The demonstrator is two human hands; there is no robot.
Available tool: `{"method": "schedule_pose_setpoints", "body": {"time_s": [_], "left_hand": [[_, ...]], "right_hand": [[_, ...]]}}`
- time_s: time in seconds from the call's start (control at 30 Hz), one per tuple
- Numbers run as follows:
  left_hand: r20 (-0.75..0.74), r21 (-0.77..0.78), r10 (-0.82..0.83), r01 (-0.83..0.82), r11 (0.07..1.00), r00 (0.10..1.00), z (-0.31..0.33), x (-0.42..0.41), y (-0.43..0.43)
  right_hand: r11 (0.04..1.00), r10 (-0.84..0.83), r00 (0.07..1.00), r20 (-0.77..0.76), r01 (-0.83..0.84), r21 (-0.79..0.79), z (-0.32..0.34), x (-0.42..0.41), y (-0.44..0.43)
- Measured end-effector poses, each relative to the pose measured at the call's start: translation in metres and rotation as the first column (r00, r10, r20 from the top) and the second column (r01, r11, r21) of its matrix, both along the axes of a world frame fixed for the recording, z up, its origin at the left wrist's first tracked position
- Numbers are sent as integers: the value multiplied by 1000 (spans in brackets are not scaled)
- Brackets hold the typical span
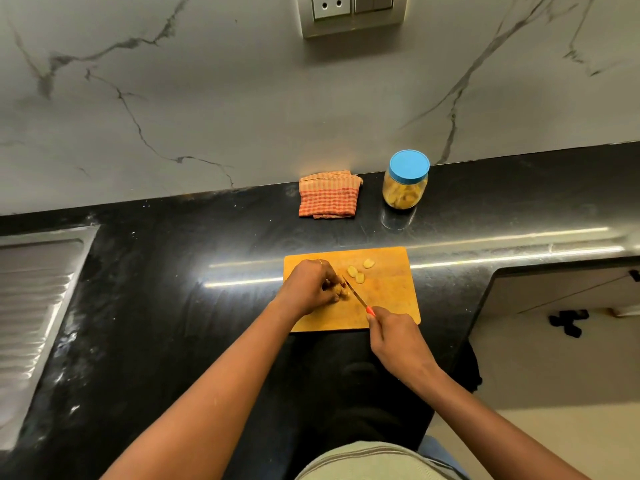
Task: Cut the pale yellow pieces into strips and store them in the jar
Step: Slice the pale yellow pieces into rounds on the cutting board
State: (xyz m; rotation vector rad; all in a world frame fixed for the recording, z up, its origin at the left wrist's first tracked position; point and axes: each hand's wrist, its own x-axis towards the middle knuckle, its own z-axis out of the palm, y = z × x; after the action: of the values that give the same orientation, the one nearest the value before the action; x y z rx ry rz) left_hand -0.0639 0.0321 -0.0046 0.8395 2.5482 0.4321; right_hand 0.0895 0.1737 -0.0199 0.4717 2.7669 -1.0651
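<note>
A rectangular wooden cutting board (391, 292) with rounded corners lies flat on the glossy black stone bench (173, 271), and everything here is placed from it. On the board's left part, the left hand (311, 285) has its fingers curled down onto a lumpy pale yellow piece (341, 292), pinning it to the wood. The right hand (394, 334), over the board's near edge, grips the red handle of a slim knife (356, 296), whose narrow metal blade slants across the board to meet that piece beside the left fingertips. Just beyond the blade, toward the board's far edge, three loose pieces (360, 271), smooth, oval and pale yellow, rest on the bare wood. Behind the board, near the wall, a clear rounded jar (405, 192) stands upright with a blue screw lid (409, 167) on it and pale yellow contents inside. To the jar's left, also behind the board, lies a folded cloth (329, 195) in an orange and cream check. Far left of the board, a ribbed steel drainboard (34, 289) is set into the bench. A grey-veined marble wall (207, 98) rises behind.
</note>
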Motion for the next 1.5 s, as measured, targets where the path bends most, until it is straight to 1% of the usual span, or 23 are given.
{"method": "schedule_pose_setpoints", "body": {"time_s": [0.2, 0.43, 0.6, 0.97, 1.3, 1.5], "left_hand": [[-7, 37, -30, 30, 999, 1000, 0, -1, 6], [7, 51, -25, 25, 998, 1000, -1, -2, 5], [14, 56, -23, 22, 998, 1000, 0, -3, 6], [12, 53, -23, 22, 998, 1000, 0, -3, 5], [12, 32, -37, 36, 999, 999, 2, -3, 8], [27, 28, -38, 38, 999, 999, 3, 0, 14]], "right_hand": [[1000, -8, 999, -40, 9, 24, 1, -2, -3], [995, 42, 998, -45, -38, 90, 0, -5, -4], [988, 65, 998, -21, -61, 138, 0, -5, -3], [985, 87, 996, -1, -86, 151, -2, -8, 0], [965, 166, 986, 35, -169, 198, -3, -28, 4], [973, 132, 989, 68, -142, 179, -6, -18, 7]]}}
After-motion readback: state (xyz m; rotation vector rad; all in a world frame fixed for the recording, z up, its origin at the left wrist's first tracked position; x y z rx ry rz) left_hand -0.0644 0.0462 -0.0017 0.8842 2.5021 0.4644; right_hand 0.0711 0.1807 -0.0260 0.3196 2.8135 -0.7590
